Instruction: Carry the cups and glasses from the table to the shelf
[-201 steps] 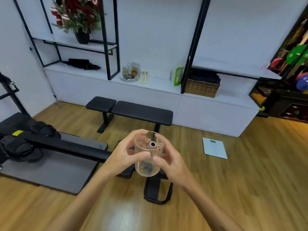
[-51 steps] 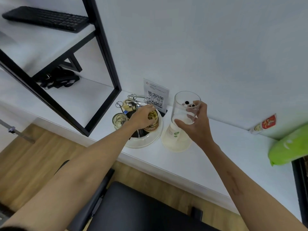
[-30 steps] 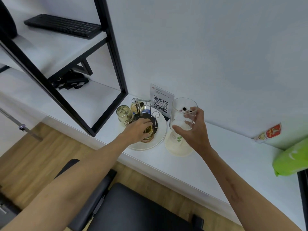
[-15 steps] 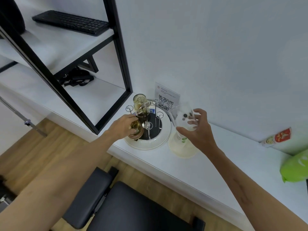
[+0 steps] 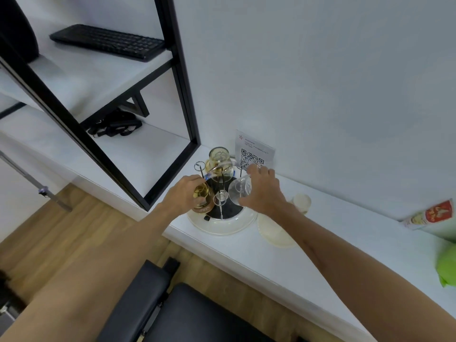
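Placing step: right hand (image 5: 262, 192) grips clear glass (image 5: 239, 190), tipped over rack (image 5: 222, 193); left hand (image 5: 183, 196) holds amber glass (image 5: 203, 197); next, seat it on a prong.

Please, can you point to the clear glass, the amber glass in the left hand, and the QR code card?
clear glass (image 5: 240, 191), head view, on its tilted side wall.
amber glass (image 5: 203, 197), head view, on its body.
QR code card (image 5: 254, 151), head view, on its printed face.

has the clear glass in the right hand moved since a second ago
Yes. The clear glass was upright over the cream coaster; now it is tipped over the rack tray.
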